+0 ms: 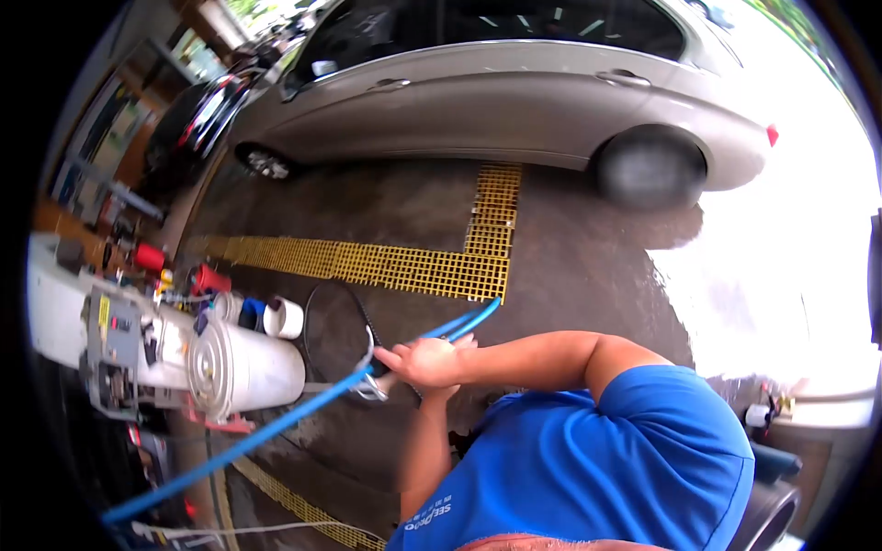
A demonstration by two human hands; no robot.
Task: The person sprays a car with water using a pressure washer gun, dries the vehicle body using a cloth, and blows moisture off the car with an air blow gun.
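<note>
A blue hose [276, 424] runs from the lower left up to my hands and doubles back in a bend beyond them. My right hand [427, 361] is closed around the hose, its fingers towards a bright metal fitting [369, 389]. Partly hidden below and behind it, my left hand [447, 392] comes up from its forearm; the fingertips that show lie against the hose. A thin black hose [308, 317] loops over the floor just past the fitting.
A silver-beige car [441, 110] stands side-on ahead. Yellow floor grating [395, 268] crosses the wet floor. At left are a lidded white bucket [253, 367], a white container [284, 319] and a grey machine [112, 331]. Behind is a dark car [188, 124].
</note>
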